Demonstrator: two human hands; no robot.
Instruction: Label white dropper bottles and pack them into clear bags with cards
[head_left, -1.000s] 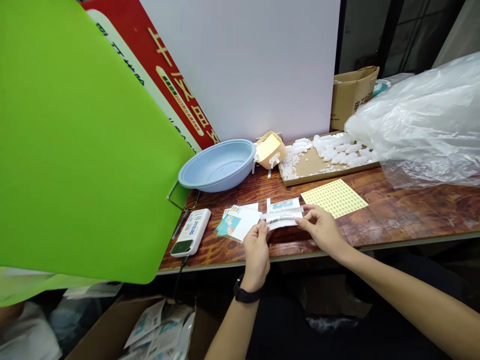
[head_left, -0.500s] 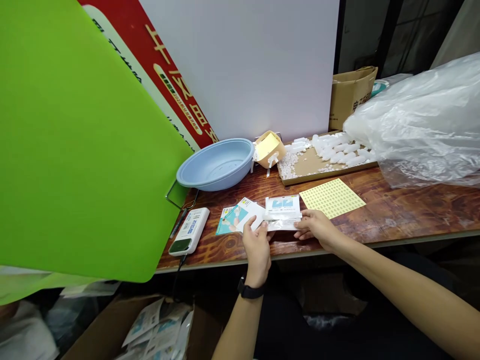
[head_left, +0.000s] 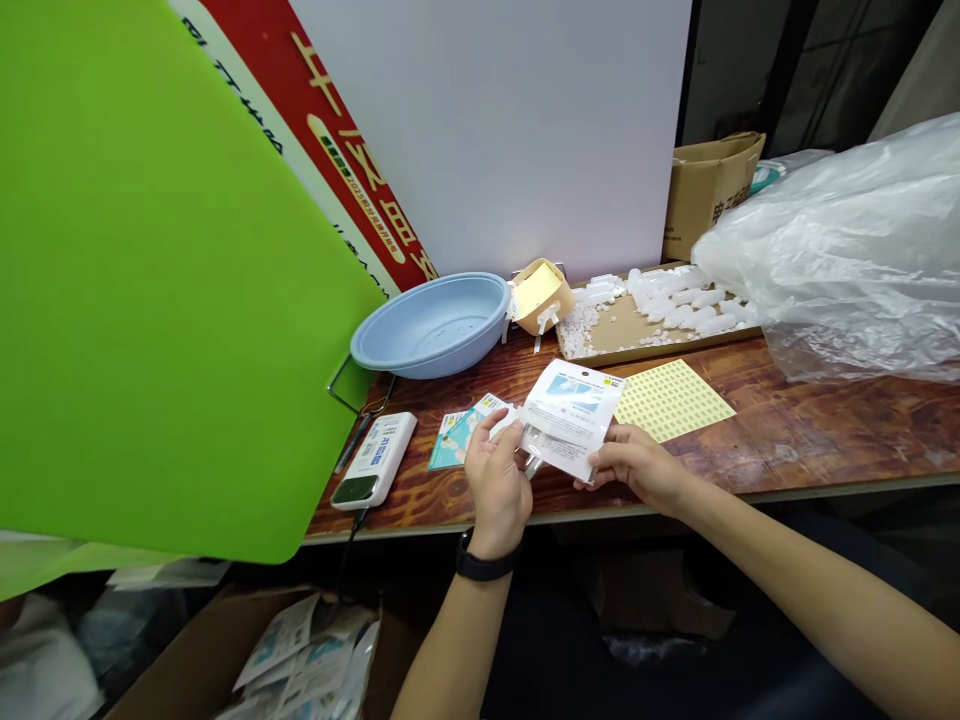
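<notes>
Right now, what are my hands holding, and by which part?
A white packet, by its lower right corner in your right hand. Your left hand is at its left edge, grip unclear.

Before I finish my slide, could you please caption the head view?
Left hand and right hand hold a printed packet above a table.

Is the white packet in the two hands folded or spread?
Spread: the packet shows its printed face from top to bottom edge.

Glossy plastic packet (head_left: 574,412), shiny wooden table (head_left: 810,432)
</notes>
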